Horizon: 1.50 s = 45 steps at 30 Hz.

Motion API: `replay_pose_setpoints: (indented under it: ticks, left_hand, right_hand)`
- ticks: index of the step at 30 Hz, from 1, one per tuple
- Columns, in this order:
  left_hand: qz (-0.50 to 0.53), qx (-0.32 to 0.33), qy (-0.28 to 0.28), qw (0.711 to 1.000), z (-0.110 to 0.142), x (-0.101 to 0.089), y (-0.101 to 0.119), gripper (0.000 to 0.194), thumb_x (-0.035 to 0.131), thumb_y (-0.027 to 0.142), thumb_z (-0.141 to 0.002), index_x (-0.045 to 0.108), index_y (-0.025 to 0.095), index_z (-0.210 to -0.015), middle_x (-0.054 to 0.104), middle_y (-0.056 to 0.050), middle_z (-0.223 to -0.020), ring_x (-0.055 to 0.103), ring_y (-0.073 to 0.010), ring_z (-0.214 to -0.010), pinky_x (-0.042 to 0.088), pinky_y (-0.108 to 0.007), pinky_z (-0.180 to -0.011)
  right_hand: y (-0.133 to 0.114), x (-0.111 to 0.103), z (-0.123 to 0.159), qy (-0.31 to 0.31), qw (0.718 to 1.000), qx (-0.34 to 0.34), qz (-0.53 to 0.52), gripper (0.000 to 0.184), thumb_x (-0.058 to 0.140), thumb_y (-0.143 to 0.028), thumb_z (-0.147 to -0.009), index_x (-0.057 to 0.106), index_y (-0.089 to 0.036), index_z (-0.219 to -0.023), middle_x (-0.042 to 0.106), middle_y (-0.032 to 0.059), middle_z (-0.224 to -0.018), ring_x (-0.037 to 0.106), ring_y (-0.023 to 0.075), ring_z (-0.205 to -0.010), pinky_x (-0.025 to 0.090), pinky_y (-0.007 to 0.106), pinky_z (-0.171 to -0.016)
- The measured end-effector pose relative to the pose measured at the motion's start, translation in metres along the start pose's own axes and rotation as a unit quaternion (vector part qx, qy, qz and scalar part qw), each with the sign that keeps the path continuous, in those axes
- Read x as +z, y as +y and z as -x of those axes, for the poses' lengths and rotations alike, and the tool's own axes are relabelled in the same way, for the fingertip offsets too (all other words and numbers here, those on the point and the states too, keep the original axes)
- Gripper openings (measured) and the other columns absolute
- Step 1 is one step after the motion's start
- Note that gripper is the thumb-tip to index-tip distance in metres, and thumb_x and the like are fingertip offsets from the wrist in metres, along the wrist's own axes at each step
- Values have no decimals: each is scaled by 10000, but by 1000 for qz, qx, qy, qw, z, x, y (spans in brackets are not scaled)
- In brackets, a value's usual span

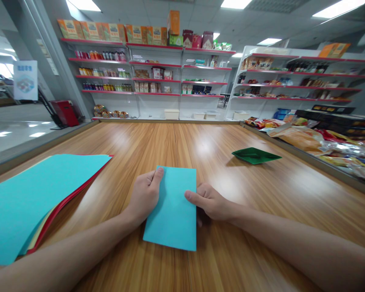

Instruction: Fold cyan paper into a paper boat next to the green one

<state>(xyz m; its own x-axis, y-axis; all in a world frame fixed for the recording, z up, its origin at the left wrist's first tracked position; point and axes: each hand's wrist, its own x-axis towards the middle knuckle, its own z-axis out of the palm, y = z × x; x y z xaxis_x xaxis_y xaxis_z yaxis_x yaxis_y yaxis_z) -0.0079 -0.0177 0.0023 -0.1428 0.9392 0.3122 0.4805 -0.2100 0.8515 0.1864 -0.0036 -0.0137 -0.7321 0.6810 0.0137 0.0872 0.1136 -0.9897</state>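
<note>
Between my two hands is a light blue sheet of paper (174,211), folded into a narrow upright rectangle and raised slightly off the wooden table. My left hand (146,192) pinches its upper left edge, thumb on the front and fingers curled behind. On the right edge, my right hand (208,200) grips it with the thumb lying across the front; the other fingers are mostly hidden behind the paper. A stack of coloured paper (45,190), blue on top with cream and red below, lies to the left. Farther right rests a folded green paper boat (257,155).
The wooden table (121,142) has a raised grey rim. Beyond its right edge are packaged snacks (304,140) and black boxes (331,121). Shelves with boxes and bottles (106,76) stand along the back. A red box (65,112) and a sign (25,80) are at far left.
</note>
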Motion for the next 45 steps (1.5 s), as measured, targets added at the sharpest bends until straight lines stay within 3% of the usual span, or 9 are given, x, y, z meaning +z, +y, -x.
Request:
replay_pose_setpoints:
  ticks: [3,7,13,25,32,45]
  left_hand:
    - [-7,-1,3,1000,-1,0,-1,463,395,468,-878,313,196,-513,329,39,-487,346,-107,-463,252,-240,-452]
    - [-11,-9,5,1000,-3,-1,-2,462,384,469,-881,323,195,-514,324,38,-496,346,-108,-469,249,-241,-454]
    - [-18,-16,1,1000,-3,-2,-1,470,387,474,-877,305,195,-507,316,38,-493,325,-105,-462,236,-237,-445]
    - [31,-60,2,998,-8,-2,-9,453,413,487,-855,380,186,-518,337,36,-490,327,-106,-459,240,-235,-439]
    - [21,-58,11,998,-10,-4,-9,453,423,486,-845,319,196,-513,287,45,-497,291,-99,-459,226,-235,-434]
    - [42,-73,21,996,-12,-3,-11,430,424,484,-833,342,200,-521,310,45,-484,302,-102,-450,253,-230,-428]
  right_hand:
    - [-1,3,1,7,1000,0,5,625,416,-610,-851,504,-119,-474,523,20,-414,467,75,-300,284,155,-264]
    - [-3,8,2,-22,1000,-4,-13,621,418,-632,-837,530,-113,-514,548,28,-445,493,82,-339,356,168,-315]
    - [-5,13,7,-23,1000,0,14,608,406,-603,-859,527,-111,-524,551,35,-457,472,75,-341,333,163,-306]
    - [-10,12,7,-68,996,-1,49,614,388,-607,-863,560,-111,-544,543,21,-444,460,71,-351,373,167,-339]
    - [-15,11,7,-87,993,-15,77,634,371,-580,-880,577,-101,-519,584,55,-452,495,74,-367,422,168,-385]
    - [-16,10,8,-102,992,-8,80,589,417,-563,-870,603,-92,-569,614,58,-489,526,72,-395,418,153,-401]
